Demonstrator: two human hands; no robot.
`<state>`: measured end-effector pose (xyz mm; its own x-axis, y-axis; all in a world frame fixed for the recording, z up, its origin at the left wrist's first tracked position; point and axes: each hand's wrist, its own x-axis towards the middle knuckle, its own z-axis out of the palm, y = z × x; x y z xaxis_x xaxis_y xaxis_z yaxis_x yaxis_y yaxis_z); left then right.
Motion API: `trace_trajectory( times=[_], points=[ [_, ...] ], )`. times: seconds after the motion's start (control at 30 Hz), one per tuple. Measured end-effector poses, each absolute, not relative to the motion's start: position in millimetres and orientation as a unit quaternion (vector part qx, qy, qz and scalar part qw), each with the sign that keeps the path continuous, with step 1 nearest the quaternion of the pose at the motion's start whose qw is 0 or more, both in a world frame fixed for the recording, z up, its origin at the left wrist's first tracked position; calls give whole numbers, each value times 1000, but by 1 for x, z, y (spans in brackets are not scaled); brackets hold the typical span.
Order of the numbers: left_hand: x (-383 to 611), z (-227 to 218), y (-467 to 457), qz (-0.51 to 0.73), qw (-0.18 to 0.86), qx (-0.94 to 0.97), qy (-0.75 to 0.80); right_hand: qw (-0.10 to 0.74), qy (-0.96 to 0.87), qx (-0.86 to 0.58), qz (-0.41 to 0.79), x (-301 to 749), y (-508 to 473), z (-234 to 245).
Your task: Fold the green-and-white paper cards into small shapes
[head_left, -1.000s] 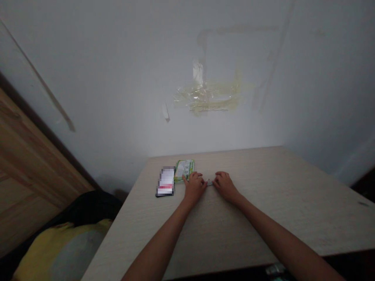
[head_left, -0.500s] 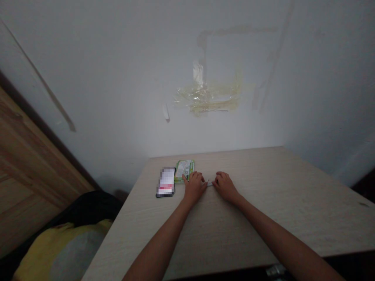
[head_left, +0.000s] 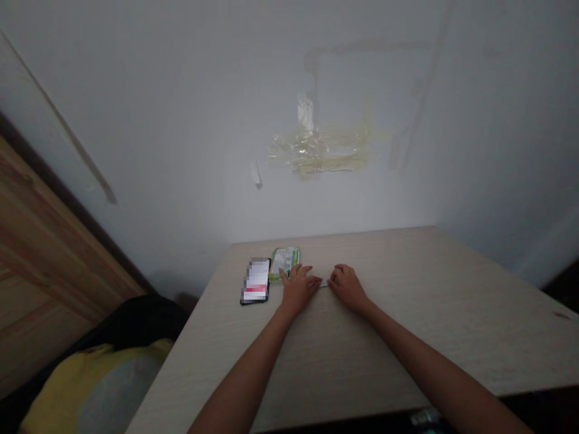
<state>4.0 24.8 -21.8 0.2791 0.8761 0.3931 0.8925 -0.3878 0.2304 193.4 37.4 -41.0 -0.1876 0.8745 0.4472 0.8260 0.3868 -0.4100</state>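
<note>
Between my hands, low over the table, is a small thin whitish piece (head_left: 324, 284), mostly covered by fingers and too small to name. My left hand (head_left: 297, 290) pinches its left end with thumb and forefinger, the other fingers spread out. At the right end, the bent fingers of my right hand (head_left: 348, 288) close on it. Just beyond my left hand lies a green and white flat packet (head_left: 284, 261), its near edge close to my fingers. A phone (head_left: 256, 282) with its lit, blurred screen lies left of the packet.
The pale wooden table (head_left: 407, 277) meets a wall (head_left: 181, 120) with peeling tape (head_left: 316, 147). Left of the table are a yellow and grey cloth item (head_left: 104, 386), something black (head_left: 145, 322) and wooden panelling (head_left: 36, 241). A shiny object (head_left: 425, 417) shows below the front edge.
My left fingers have spread and the pinching fingertips have shifted slightly right, covering more of the whitish piece. My right hand is almost unmoved. Phone and packet lie as before.
</note>
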Motion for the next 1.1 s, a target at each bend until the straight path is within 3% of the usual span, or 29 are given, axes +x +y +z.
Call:
trace_trajectory(
  times=[0.23,0.67,1.1],
  points=[
    [1,-21,23,-231,15,-812,-535,381,-802,-457,51,199,26,-29],
    [3,-13,10,-231,-13,-826,-513,292,-821,-491,-2,204,25,-23],
    [1,-11,6,-233,27,-844,-482,355,-821,-444,44,210,32,-30]
  ],
)
